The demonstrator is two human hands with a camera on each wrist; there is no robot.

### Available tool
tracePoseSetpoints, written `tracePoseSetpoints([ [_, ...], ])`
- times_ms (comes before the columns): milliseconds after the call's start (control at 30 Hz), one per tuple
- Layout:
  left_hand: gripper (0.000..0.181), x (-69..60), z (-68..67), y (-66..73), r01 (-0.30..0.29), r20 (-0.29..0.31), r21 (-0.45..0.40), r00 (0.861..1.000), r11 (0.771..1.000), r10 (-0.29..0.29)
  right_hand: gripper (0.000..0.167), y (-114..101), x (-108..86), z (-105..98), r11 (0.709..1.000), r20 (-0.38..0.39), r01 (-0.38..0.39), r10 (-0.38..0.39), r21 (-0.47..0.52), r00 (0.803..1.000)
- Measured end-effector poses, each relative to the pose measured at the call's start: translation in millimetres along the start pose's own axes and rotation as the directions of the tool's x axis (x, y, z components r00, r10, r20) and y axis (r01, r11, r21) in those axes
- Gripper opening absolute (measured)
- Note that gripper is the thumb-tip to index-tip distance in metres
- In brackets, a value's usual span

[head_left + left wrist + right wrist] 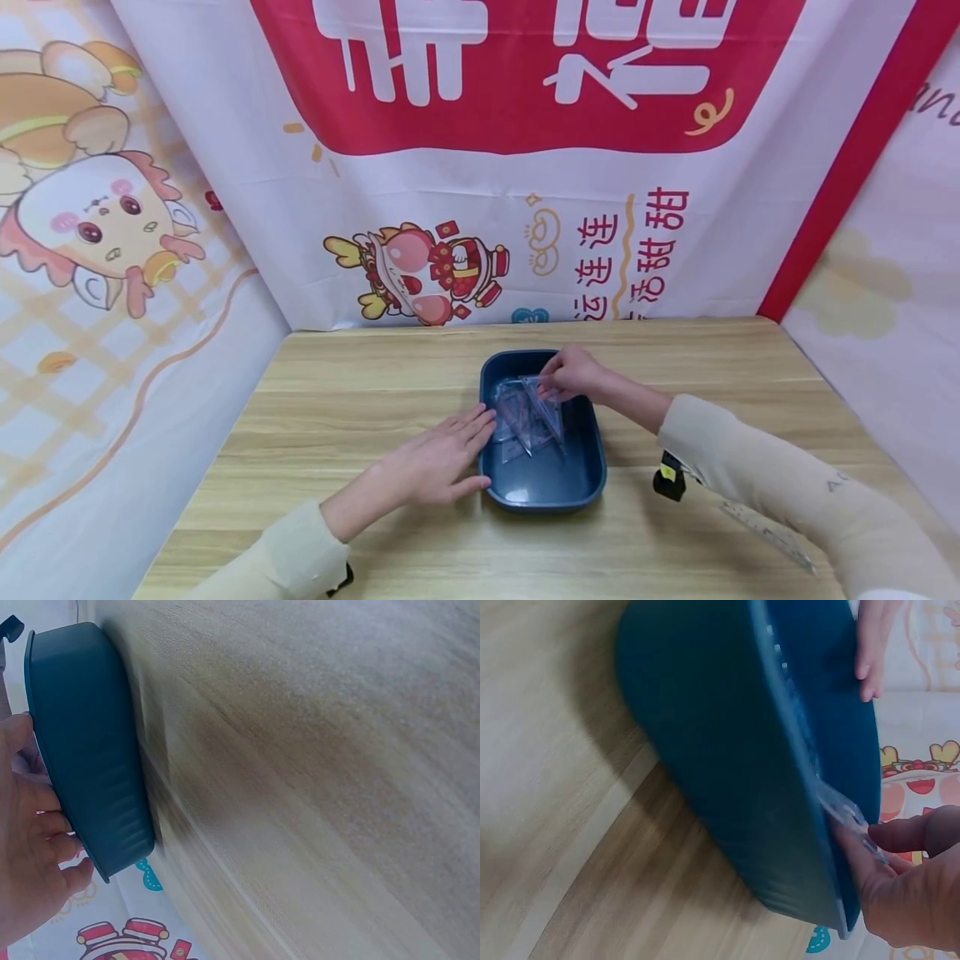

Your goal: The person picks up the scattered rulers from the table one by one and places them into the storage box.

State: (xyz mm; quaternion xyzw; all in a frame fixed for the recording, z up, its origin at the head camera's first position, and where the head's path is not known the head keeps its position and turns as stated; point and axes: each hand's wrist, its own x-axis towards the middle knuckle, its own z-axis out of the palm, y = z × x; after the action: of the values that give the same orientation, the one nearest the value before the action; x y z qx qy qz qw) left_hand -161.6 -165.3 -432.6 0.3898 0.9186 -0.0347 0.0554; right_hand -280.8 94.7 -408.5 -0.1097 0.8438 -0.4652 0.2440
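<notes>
A dark blue plastic basin [540, 490] stands on the wooden table. My right hand [573, 373] is over its far right corner and pinches a clear triangular set square [546, 408] between thumb and fingers. In the right wrist view this set square [844, 806] tilts up at the basin's rim. More clear set squares [510, 412] lie overlapping inside the basin; how many is hard to tell. With fingers extended, my left hand [442, 457] touches the basin's left rim. The left wrist view shows the left fingertips [77, 874] against that rim, nothing gripped.
A clear ruler-like piece [772, 533] with markings lies on the table, partly under the right sleeve [795, 475]. A black wrist-worn device [670, 477] hangs below the right forearm. A printed cloth [450, 192] rises behind the table's back edge, with cloths at both sides.
</notes>
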Motion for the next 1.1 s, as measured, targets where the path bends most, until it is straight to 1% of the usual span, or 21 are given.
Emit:
tracePoseSetpoints([
  [67, 0.078, -0.3, 0.1, -0.4, 0.0, -0.002, 0.002, 1.0, 1.0, 0.0, 0.024, 1.6, 0.9, 2.3, 0.991, -0.044, 0.062, -0.067, -0.115, 0.997],
  [100, 0.078, -0.4, 0.1, -0.4, 0.0, -0.002, 0.003, 1.0, 1.0, 0.0, 0.025, 3.1, 1.2, 3.3, 0.978, -0.07, 0.093, -0.108, -0.185, 0.992],
  [167, 0.078, -0.1, 1.0, -0.3, 0.001, -0.001, 0.003, 1.0, 1.0, -0.001, 0.026, 5.2, -0.3, 3.9, 0.935, -0.113, 0.142, -0.187, -0.325, 0.976],
  [233, 0.077, 0.1, 1.8, -0.1, -0.001, -0.002, 0.003, 1.0, 1.0, 0.001, 0.027, 6.0, -4.1, 3.5, 0.874, -0.138, 0.183, -0.27, -0.45, 0.953],
  [267, 0.077, 0.3, 2.1, 0.1, -0.002, -0.002, 0.001, 1.0, 1.0, 0.002, 0.027, 4.9, -7.2, 2.6, 0.854, -0.143, 0.193, -0.294, -0.484, 0.945],
  [333, 0.078, 0.5, 2.3, 0.3, -0.003, -0.002, -0.004, 1.0, 1.0, 0.003, 0.028, 2.4, -15.4, -0.4, 0.839, -0.146, 0.204, -0.316, -0.505, 0.937],
  [400, 0.078, 0.8, 1.8, 0.2, -0.005, -0.007, -0.002, 1.0, 1.0, 0.005, 0.029, -0.8, -24.9, -4.8, 0.837, -0.143, 0.209, -0.32, -0.505, 0.937],
  [567, 0.077, 0.6, 0.6, -0.6, -0.009, -0.015, 0.004, 1.0, 1.0, 0.009, 0.029, -3.5, -45.8, -19.4, 0.853, -0.136, 0.192, -0.291, -0.484, 0.947],
  [700, 0.078, -0.3, -0.4, -0.4, 0.002, -0.005, -0.009, 1.0, 1.0, -0.002, 0.03, -3.5, -60.6, -31.5, 0.861, -0.124, 0.201, -0.289, -0.468, 0.949],
  [800, 0.078, -0.8, -1.8, 0.2, 0.005, -0.003, -0.012, 1.0, 1.0, -0.005, 0.03, -0.6, -71.4, -40.2, 0.857, -0.123, 0.217, -0.306, -0.467, 0.944],
  [933, 0.078, -1.1, -3.0, 0.8, 0.006, 0.001, -0.012, 1.0, 1.0, -0.006, 0.031, 8.4, -85.6, -49.9, 0.832, -0.133, 0.241, -0.349, -0.5, 0.928],
  [1033, 0.078, -0.8, -3.1, 1.0, 0.006, 0.003, -0.013, 1.0, 1.0, -0.006, 0.034, 16.0, -96.6, -56.3, 0.824, -0.139, 0.231, -0.347, -0.517, 0.927],
  [1100, 0.078, -0.4, -2.9, 0.9, 0.004, 0.002, -0.01, 1.0, 1.0, -0.004, 0.037, 21.0, -103.5, -61.0, 0.829, -0.136, 0.218, -0.33, -0.515, 0.934],
])
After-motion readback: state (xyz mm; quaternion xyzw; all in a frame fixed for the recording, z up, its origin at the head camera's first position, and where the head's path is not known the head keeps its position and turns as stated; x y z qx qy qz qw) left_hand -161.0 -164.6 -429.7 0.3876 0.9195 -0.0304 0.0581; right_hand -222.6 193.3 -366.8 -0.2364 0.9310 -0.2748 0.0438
